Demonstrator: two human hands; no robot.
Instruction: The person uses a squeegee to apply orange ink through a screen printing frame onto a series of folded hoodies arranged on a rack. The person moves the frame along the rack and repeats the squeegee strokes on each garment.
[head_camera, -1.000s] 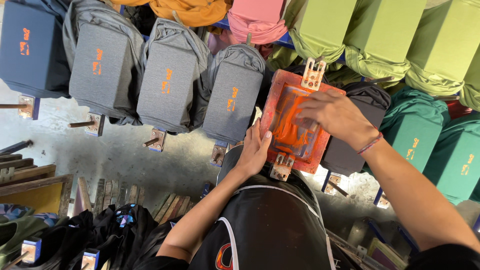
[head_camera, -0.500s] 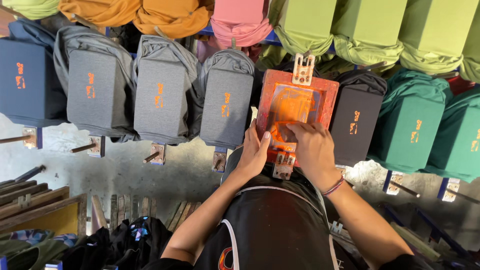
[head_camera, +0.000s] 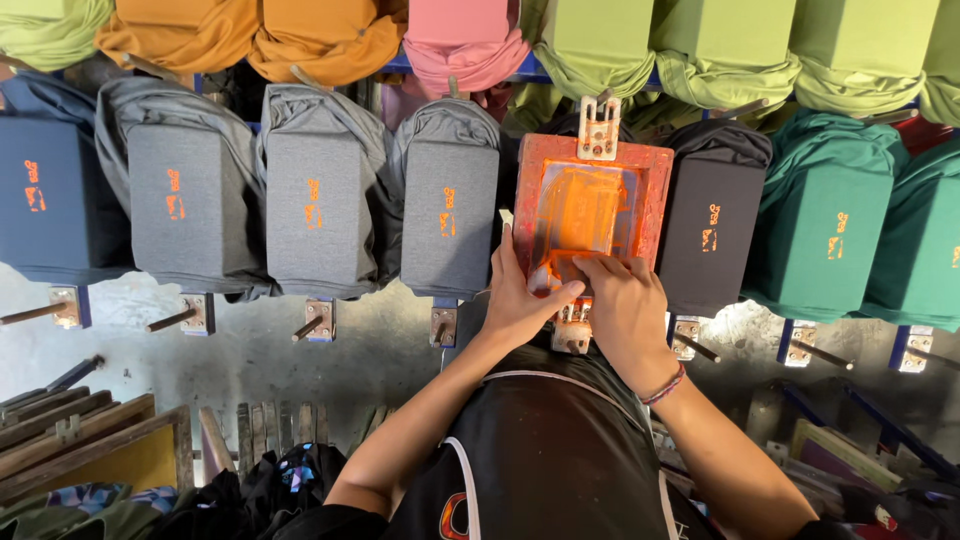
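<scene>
Centre of frame: orange-stained printing screen (head_camera: 592, 215) lay flat over a shirt board, between a grey shirt (head_camera: 448, 205) and a black shirt (head_camera: 708, 230). Left hand (head_camera: 522, 300) pressed on the frame's lower left edge, fingers partly curled, thumb along it. Right hand (head_camera: 622, 305) closed over the squeegee (head_camera: 568, 268) at the lower edge. Judgement: steady frame pressure and an even, full-width stroke matter here.
</scene>
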